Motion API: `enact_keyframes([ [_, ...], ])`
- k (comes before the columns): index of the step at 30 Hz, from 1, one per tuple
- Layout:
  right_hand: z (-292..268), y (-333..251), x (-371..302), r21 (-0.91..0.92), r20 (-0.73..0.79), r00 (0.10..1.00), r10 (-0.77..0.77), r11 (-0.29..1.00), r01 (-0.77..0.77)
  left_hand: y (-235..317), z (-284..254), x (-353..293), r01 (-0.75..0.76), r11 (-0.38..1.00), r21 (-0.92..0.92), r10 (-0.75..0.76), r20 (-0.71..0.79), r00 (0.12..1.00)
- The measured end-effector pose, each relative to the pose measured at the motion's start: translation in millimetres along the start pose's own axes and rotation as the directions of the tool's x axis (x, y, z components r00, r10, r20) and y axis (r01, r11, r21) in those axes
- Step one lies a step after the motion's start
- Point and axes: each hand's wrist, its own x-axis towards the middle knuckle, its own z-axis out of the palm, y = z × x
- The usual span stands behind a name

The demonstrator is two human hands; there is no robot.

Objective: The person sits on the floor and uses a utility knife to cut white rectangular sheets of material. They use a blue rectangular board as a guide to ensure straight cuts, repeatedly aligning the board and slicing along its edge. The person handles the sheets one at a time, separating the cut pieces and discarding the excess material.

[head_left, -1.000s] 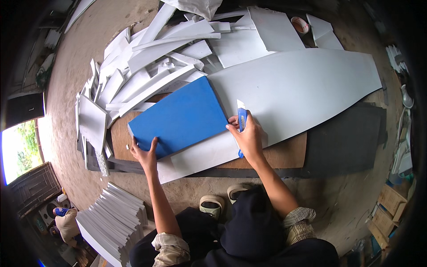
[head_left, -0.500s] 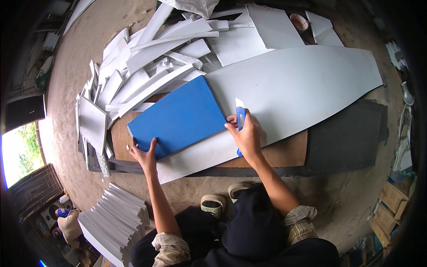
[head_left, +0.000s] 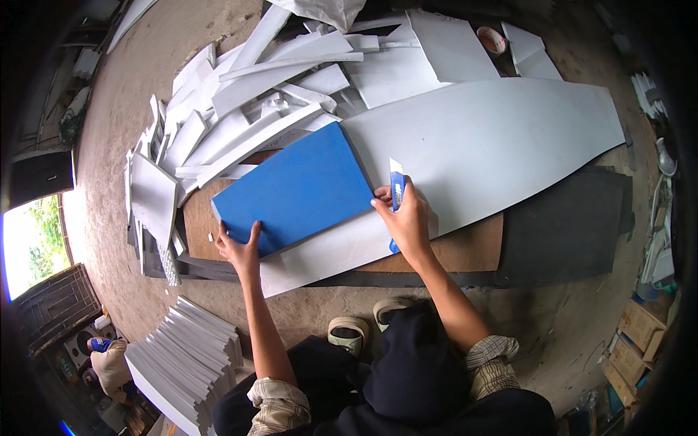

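Note:
A blue rectangular panel [head_left: 294, 190] lies slantwise on a large white sheet [head_left: 494, 138]. Its near left corner is gripped by my left hand [head_left: 241, 249], the thumb on the near edge and the fingers at the left edge. A blue utility knife [head_left: 398, 190] with its blade out is in my right hand [head_left: 408, 224], blade pointing away from me. That hand's thumb and fingertips also touch the panel's right corner. The blade stands apart from the panel, above the white sheet.
White offcuts [head_left: 254, 80] are heaped beyond the panel. A roll of tape [head_left: 492, 41] lies at the far right. Brown board [head_left: 465, 243] and dark sheeting [head_left: 563, 225] lie under the white sheet. Stacked white sheets [head_left: 185, 363] stand near left; another person [head_left: 111, 367] is farther left.
The whole view has shifted very slightly. Both hands keep their places on the blue panel, and the knife stays in my right hand.

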Motion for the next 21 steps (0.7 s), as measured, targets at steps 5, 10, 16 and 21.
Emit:
enact_keyframes([
  [5,-7.6,4.0,3.7,-0.130,0.005,1.000,0.022,0.991,-0.021,85.7,6.6,-11.3,-0.509,0.844,0.168,0.514,0.021,0.858],
  [10,-10.4,-36.6,36.9,-0.508,0.193,0.981,0.027,0.858,0.077,160.3,50.2,29.4,-0.766,0.629,-0.135,0.773,0.217,0.596],
  [16,16.1,-43.8,79.2,-0.700,0.296,0.952,-0.084,0.659,0.275,177.9,87.3,20.8,-0.796,0.600,-0.075,0.790,0.213,0.575],
  [21,25.7,-41.0,86.6,-0.718,0.330,0.943,-0.034,0.640,0.274,175.1,86.2,21.7,-0.753,0.646,-0.127,0.727,0.403,0.556],
])
